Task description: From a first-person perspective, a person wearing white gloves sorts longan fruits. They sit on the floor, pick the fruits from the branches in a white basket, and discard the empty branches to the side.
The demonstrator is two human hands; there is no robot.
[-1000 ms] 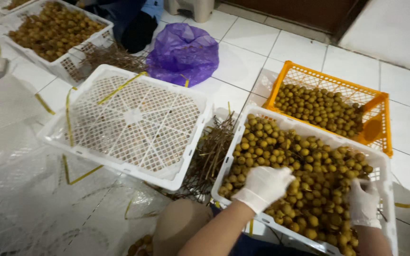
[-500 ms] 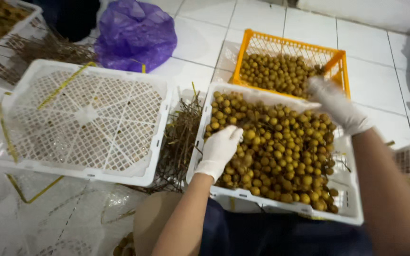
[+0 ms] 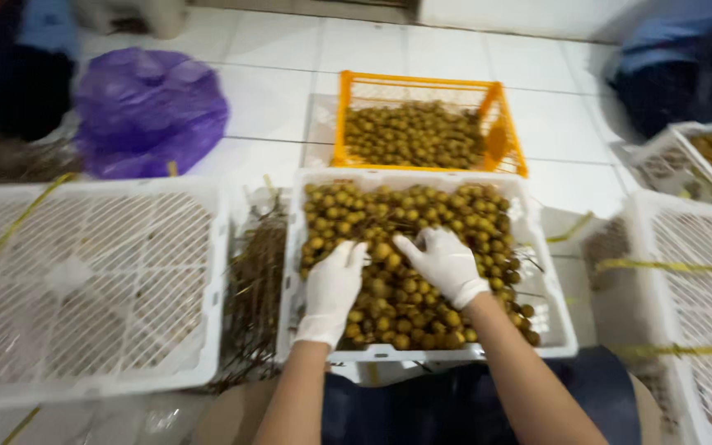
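A white plastic crate [image 3: 550, 325] in front of me holds a heap of small round yellow-brown fruits [image 3: 422, 222]. My left hand [image 3: 333, 288], in a white glove, rests flat on the fruits at the crate's near left. My right hand [image 3: 445, 264], also gloved, lies on the fruits near the middle, fingers spread and pointing left. Both hands touch the heap; whether either grips any fruit cannot be told.
Behind stands an orange crate [image 3: 500, 132] of the same fruits. An upturned white crate [image 3: 84, 288] lies at left, with dry twigs [image 3: 255, 288] beside it. A purple plastic bag [image 3: 148, 111] sits far left. More white crates [image 3: 686, 272] stand at right.
My right hand has come back from the far right edge of the crate to the middle of the fruits. The view has shifted so the white crate is centred.
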